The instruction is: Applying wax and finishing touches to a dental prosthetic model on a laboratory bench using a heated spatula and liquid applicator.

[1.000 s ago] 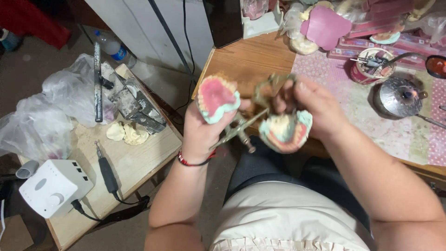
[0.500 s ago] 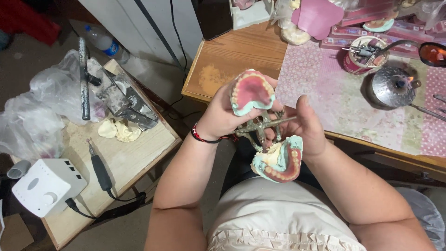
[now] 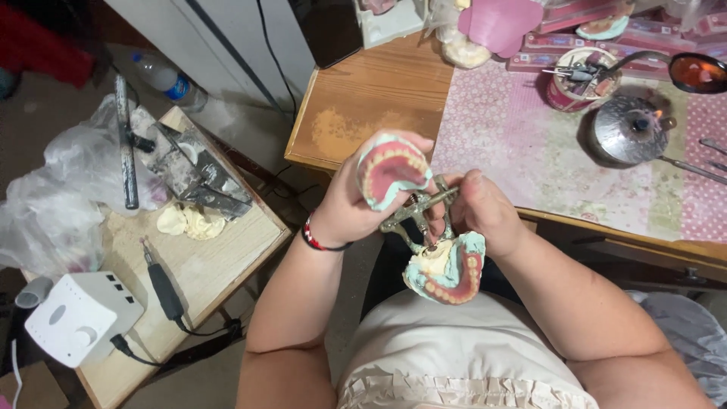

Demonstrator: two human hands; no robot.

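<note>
My left hand (image 3: 356, 201) grips the upper half of a hinged metal dental articulator (image 3: 416, 212); that half carries a pink wax denture with teeth on a pale green plaster cast (image 3: 390, 170), swung open and facing up. My right hand (image 3: 485, 212) holds the metal frame near its hinge. The lower cast (image 3: 448, 271), also pale green with pink wax and a row of teeth, hangs below my right hand over my lap. A red band circles my left wrist.
A wooden desk (image 3: 363, 106) with a pink patterned mat (image 3: 515, 144) holds a lit metal burner (image 3: 628, 129), a cup of tools (image 3: 579, 76) and plaster casts. To the left, a low table (image 3: 204, 265) carries a white control box (image 3: 76, 318), a black handpiece (image 3: 163, 288), plaster lumps and plastic bags.
Both hands have drawn the articulator from the desk edge down toward my lap. The upper cast has tilted further open, and the lower cast now hangs lower.
</note>
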